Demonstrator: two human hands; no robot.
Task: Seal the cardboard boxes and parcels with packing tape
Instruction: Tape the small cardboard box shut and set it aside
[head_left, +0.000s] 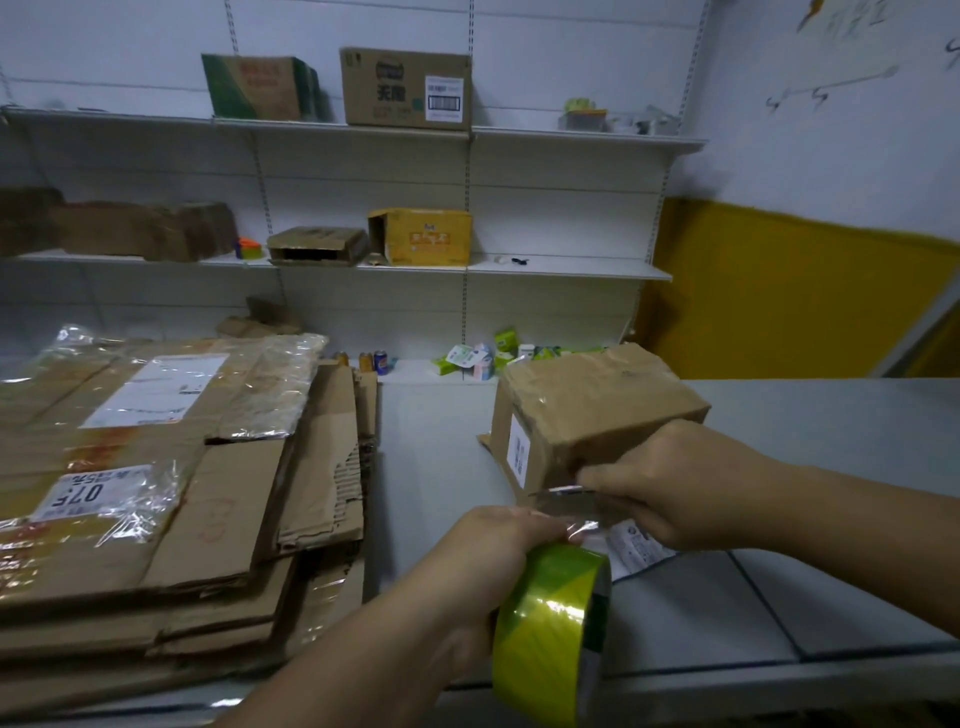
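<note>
Step in hand: laying tape onto a box. The small cardboard box (592, 405) sits on the grey worktop (831, 467), right of centre, tilted a bit, with a white label on its left side and old clear tape on top. The left hand (483, 571) is wrapped around a roll of packing tape (550, 634), held low and near the camera, fingers curled through or behind the core. The roll looks yellow-green. The right hand (680, 483) is closed in a pinch on the free end of the tape strip (566, 491), at the near lower corner of the box; the thumb and fingers are pressed together on it. The clear strip runs from the roll up to that pinch. Whether the strip end already sticks to the box: cannot tell.

A pile of flattened boxes (156, 467) lies on the left of the worktop, well apart from the box. Shelves (571, 270) behind hold more boxes.

Next move, likely: press the tape end down on the box face, then pull the roll away to draw the strip along the seam, keeping it taut so it doesn't wrinkle or fold onto itself. The box is light, so it may slide; one hand needs to steady it.
</note>
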